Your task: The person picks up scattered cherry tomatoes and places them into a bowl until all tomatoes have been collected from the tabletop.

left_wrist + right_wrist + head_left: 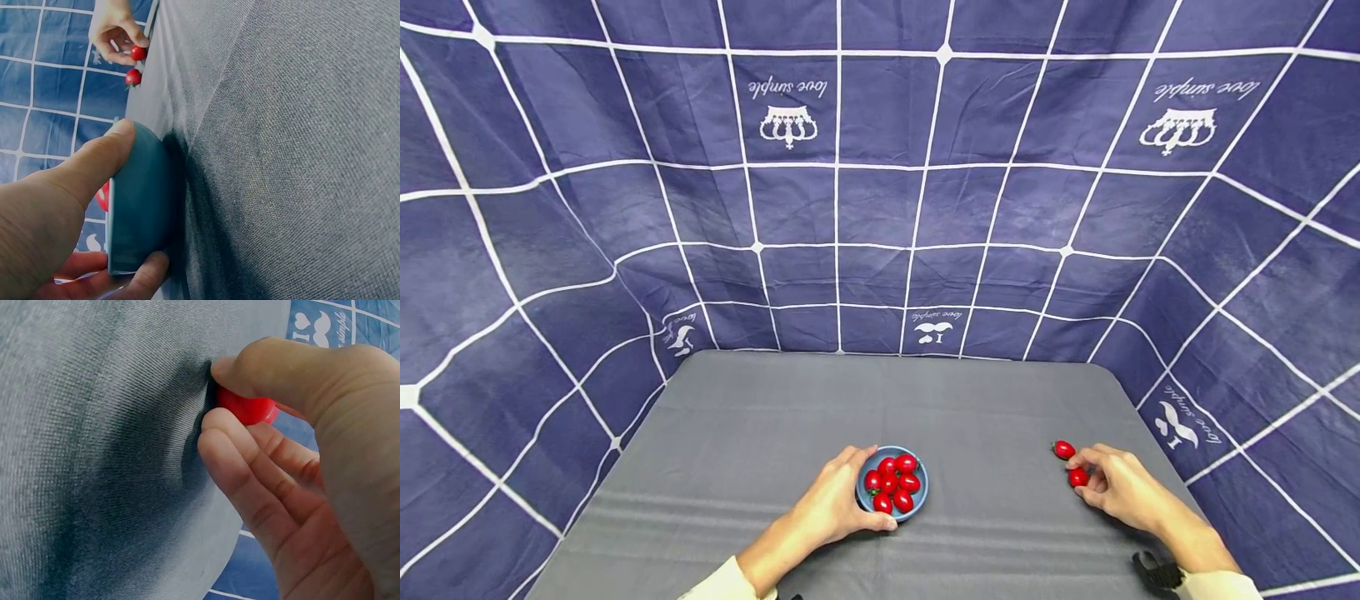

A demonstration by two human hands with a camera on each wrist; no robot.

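A small blue bowl [925,486] holding several red cherry tomatoes [909,482] stands on the grey cloth. My left hand [829,505] grips its left side, thumb at the near rim and fingers round the far side; the left wrist view shows the thumb on the bowl's rim. Over to the right, my right hand [1123,486] pinches a cherry tomato [247,407] between thumb and fingers, low at the cloth. Just beyond that one lies another cherry tomato [1063,450] with a green stem, close to the right fingertips.
Grey cloth [760,417] covers the table, slightly creased near the front. A blue curtain [880,200] with white grid lines hangs behind the table and along both sides. A dark band [1157,573] is at the right wrist.
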